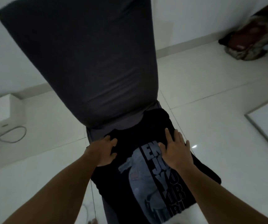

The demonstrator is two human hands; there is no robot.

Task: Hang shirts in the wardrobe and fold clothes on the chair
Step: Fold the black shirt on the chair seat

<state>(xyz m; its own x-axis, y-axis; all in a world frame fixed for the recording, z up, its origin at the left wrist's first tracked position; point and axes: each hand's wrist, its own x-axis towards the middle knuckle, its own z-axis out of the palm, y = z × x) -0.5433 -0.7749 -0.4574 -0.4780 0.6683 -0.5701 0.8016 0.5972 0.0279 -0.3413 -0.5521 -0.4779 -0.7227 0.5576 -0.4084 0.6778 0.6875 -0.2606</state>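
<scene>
Left hand (105, 151) grips the black shirt (146, 178) at nine o'clock, seemingly curling under. Right hand (176, 152) lies flat, spread wide.

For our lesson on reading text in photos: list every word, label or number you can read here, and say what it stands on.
"EN", "JO", "Y": pale letters stacked in the print on the black T-shirt, partly under the right hand.
Darker letters beside and below them in that print: too blurred to read.
Small mark on the white box: too small to read.
</scene>
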